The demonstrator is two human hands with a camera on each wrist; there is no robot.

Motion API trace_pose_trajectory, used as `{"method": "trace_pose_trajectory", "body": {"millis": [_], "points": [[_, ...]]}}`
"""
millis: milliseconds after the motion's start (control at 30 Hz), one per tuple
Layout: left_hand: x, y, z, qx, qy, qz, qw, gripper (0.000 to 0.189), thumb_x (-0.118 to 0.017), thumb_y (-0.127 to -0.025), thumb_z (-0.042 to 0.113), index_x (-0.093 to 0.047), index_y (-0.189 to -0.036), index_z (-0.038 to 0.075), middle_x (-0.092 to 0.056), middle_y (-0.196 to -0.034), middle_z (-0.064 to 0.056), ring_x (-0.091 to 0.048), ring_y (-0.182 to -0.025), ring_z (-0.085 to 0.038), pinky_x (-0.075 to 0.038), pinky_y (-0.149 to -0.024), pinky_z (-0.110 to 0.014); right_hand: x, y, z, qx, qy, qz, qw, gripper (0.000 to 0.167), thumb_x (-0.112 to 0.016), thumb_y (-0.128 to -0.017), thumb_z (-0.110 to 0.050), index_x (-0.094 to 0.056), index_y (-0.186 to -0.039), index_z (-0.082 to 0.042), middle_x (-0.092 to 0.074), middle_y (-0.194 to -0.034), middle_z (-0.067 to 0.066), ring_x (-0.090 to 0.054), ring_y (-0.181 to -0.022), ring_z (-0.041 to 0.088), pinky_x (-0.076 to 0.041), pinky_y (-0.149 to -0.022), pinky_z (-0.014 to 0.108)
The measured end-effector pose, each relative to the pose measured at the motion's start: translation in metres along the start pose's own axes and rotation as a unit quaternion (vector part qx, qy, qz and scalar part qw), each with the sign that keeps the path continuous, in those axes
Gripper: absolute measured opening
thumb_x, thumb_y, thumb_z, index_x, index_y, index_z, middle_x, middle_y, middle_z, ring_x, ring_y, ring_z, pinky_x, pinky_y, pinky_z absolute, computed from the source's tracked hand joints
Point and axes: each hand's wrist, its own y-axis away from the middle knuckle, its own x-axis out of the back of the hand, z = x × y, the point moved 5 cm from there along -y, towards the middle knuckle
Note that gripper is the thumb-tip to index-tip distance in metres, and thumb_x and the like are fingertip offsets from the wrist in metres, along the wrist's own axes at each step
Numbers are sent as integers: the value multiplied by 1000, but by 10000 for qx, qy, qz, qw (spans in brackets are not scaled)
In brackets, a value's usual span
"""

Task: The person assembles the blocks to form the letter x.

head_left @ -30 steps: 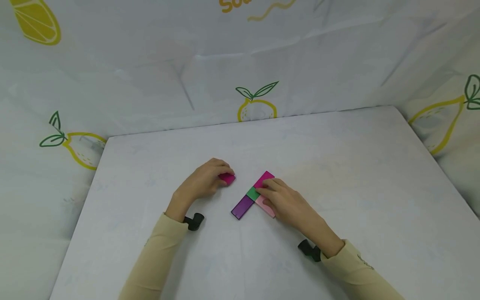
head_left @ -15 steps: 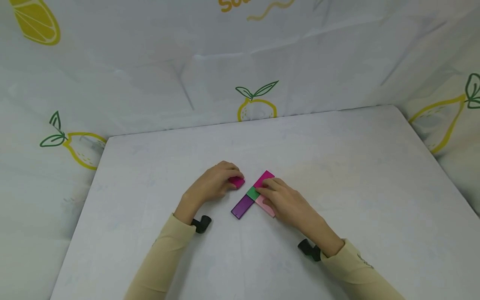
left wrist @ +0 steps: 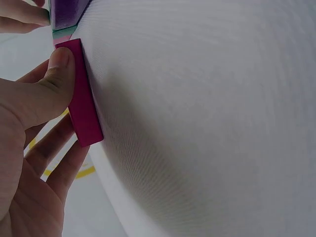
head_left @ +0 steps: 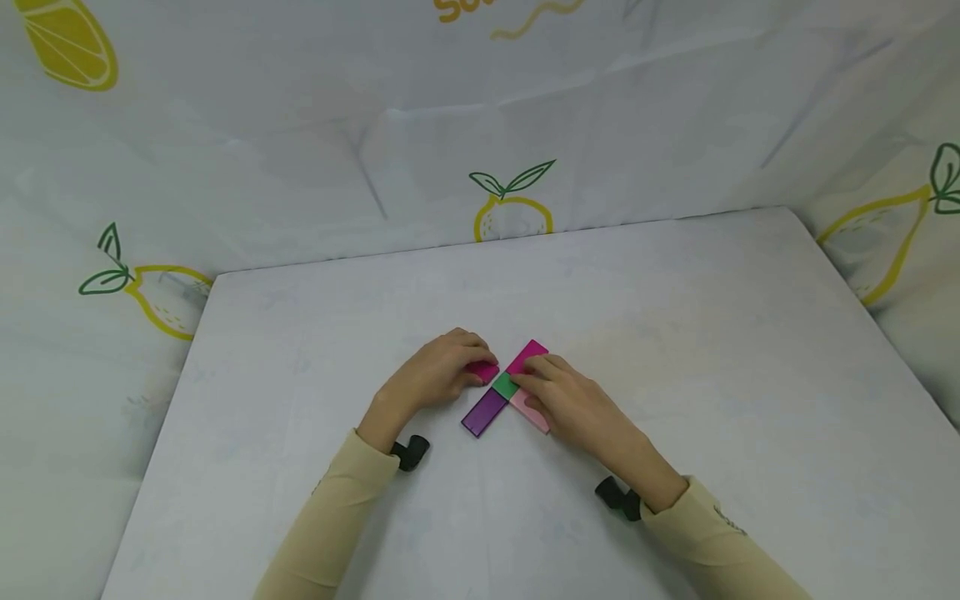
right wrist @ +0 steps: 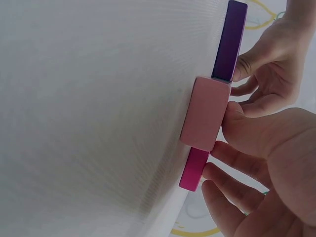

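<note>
Four-sided coloured blocks lie on the table. My left hand (head_left: 442, 369) pinches a magenta block (head_left: 487, 372) between thumb and fingers; it lies close to the left of a green block (head_left: 504, 386). A purple block (head_left: 483, 412), a pink block (head_left: 531, 415) and a second magenta block (head_left: 531, 352) meet around the green one. My right hand (head_left: 573, 404) rests fingertips over the green, pink and far magenta blocks, partly hiding them. In the right wrist view its thumb touches the pink block's (right wrist: 205, 113) upper edge, with other fingers at the magenta block (right wrist: 194, 170).
A white-covered table (head_left: 712, 375) surrounds the blocks. Behind it hangs a white cloth (head_left: 300, 158) with lemon prints. Each wrist wears a black camera mount (head_left: 412, 452).
My left hand has slid right and slightly nearer with its magenta block, closing most of the gap to the green one. My right hand stays in place.
</note>
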Motion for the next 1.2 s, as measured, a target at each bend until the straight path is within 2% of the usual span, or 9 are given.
{"method": "trace_pose_trajectory", "body": {"millis": [400,800,1033,1200], "points": [[0,-2,6,-103,25,-54,9999,28,-76,-92,15,-74,-120,10,-72,-120,-4,-64,-117,-21,-52,-105,-34,0,0,0,21,43,15,10000,35,-76,-91,-9,-72,-125,-4,-67,-123,11,-62,-112,25,-60,-88,35],[-3,-2,6,-133,-17,-17,9999,28,-76,-92,14,-74,-120,12,-71,-120,-3,-63,-116,-20,-52,-103,-34,0,-1,0,84,82,96,9999,36,-79,-89,-11,-73,-124,-5,-67,-122,9,-62,-111,23,-60,-88,33],[-1,-2,7,-134,-5,-22,9999,28,-76,-92,13,-74,-119,12,-71,-119,-3,-63,-116,-20,-52,-104,-35,-2,-1,0,48,189,88,9998,44,-80,-88,-13,-69,-130,-3,-67,-125,10,-63,-115,25,-60,-89,34],[-1,-2,8,-130,0,-24,9999,28,-76,-92,13,-74,-120,11,-71,-120,-4,-63,-116,-21,-52,-104,-35,-1,-1,-1,34,246,78,9997,41,-81,-87,-13,-71,-127,-3,-67,-122,10,-61,-113,24,-60,-89,33]]}}
